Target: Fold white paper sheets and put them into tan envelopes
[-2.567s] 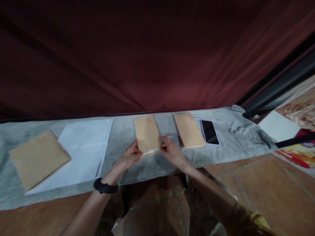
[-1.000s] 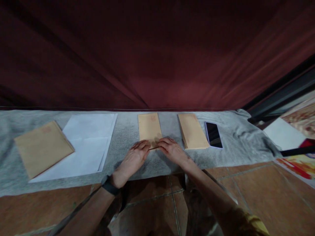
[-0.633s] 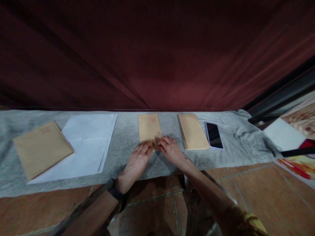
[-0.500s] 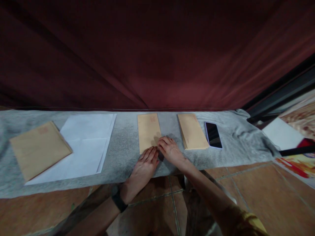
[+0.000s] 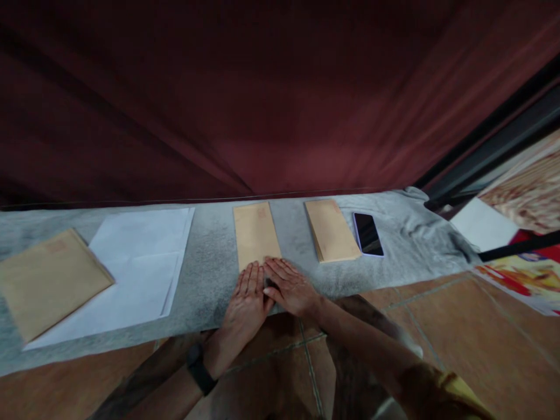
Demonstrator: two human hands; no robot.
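**A:** What is nearest the camera?

**B:** The person's left hand (image 5: 245, 300) and right hand (image 5: 291, 289) are side by side, palms down. The fingers are straight and held together, flat on the near end of a narrow tan paper envelope (image 5: 256, 236). Nothing is pinched.

**A:** What surrounds that envelope?

**B:** It lies on a grey felt cloth (image 5: 210, 286). Left of it are white paper sheets (image 5: 140, 262) and a large tan envelope (image 5: 48, 280). Right of it are a stack of tan envelopes (image 5: 330, 236) and then a black phone (image 5: 368, 233). Beyond it hangs a dark red curtain (image 5: 262, 116).

**A:** What is the risk?

**B:** Uneven pressure could probably make the envelope skid on the cloth or crease crookedly.
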